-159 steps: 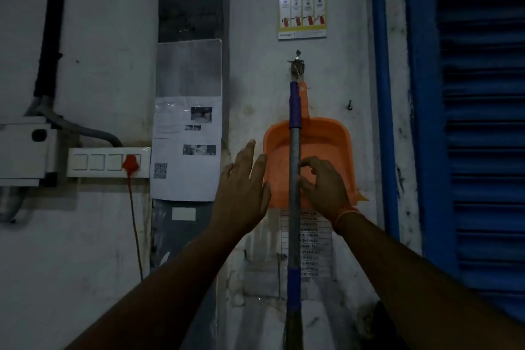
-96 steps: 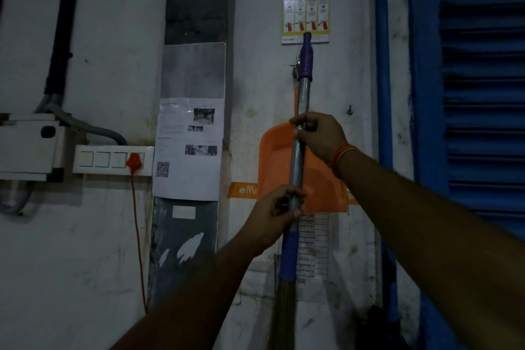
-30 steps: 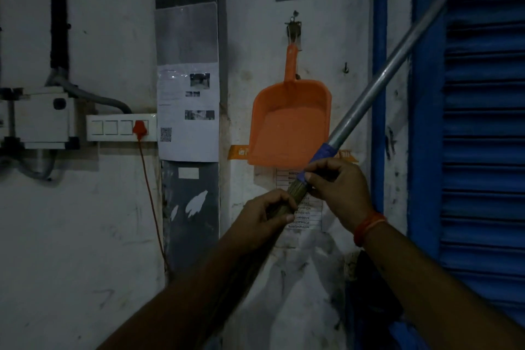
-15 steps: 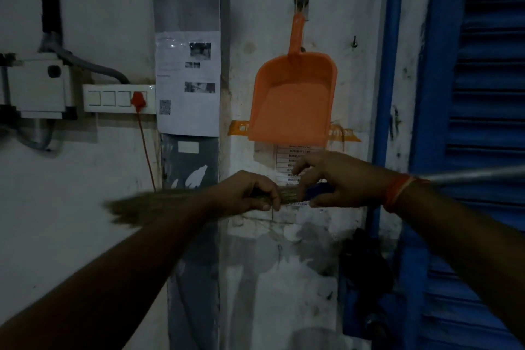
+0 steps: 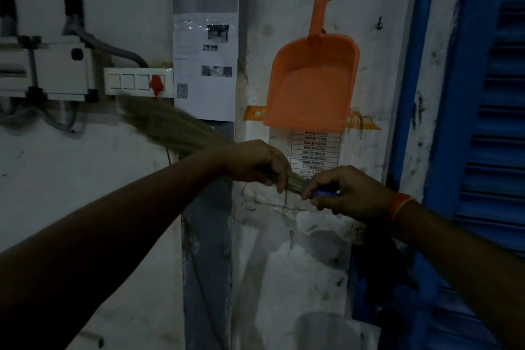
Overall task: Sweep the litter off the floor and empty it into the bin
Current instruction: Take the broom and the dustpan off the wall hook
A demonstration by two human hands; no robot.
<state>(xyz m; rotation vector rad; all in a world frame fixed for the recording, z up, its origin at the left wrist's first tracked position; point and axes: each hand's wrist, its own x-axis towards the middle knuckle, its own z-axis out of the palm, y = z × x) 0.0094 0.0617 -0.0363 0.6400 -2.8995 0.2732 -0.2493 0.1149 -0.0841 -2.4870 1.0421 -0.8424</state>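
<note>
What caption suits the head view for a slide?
Both hands, left hand and right hand, hold a broom sideways below the hanging orange dustpan.

Grass broom (image 5: 170, 125) held tilted, bristles up-left; orange dustpan (image 5: 312, 79) hangs on wall.

The scene is dim and underexposed, with a cool bluish cast. The brightest area is the whitewashed plaster wall (image 5: 298, 250) low in the middle, where soft grey shadows of the arms fall. Both forearms are nearly black toward the lower corners. The fanned straw bristles of the broom (image 5: 167, 125) are smeared by motion blur, their tips dissolving into the wall. The orange plastic dustpan (image 5: 311, 79) hanging above stays fairly sharp. The blue louvred shutter (image 5: 494, 122) bows outward with wide-angle distortion. No glare shows anywhere.
</note>
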